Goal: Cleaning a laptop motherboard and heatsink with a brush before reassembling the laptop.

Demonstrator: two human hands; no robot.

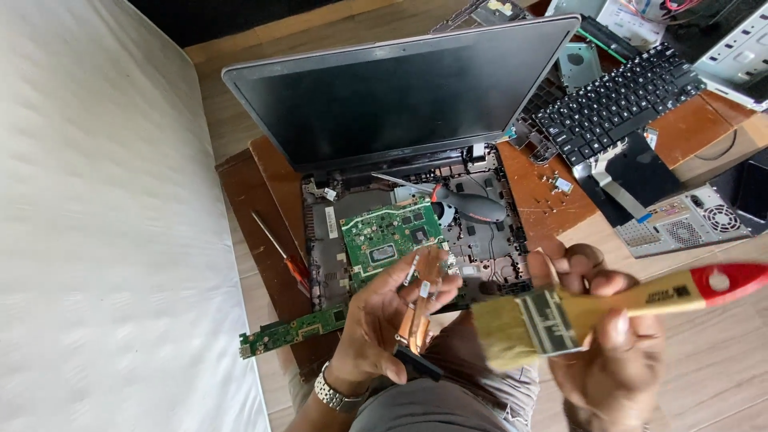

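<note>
— Where does the copper heat pipe (422, 300) sit from your brush (560, 316)?

— Just left of the bristles. My left hand (376, 320) has its grip closed on the pipe, long axis running near-upright toward me. My right hand (616, 336) grips the brush, handle pointing right.

— Anything hidden?

— The pipe's lower end, behind my fingers; its fan end is a blur above my lap.

A low reddish-brown wooden surface (276, 180) carries an opened grey laptop with its base stripped bare (400, 160). Beside it on the wood lie a slim red-handled screwdriver (282, 252) and a detached black keyboard (620, 100). A narrow green circuit board (290, 329) overhangs the near edge, above the pale plank floor (720, 368).
</note>
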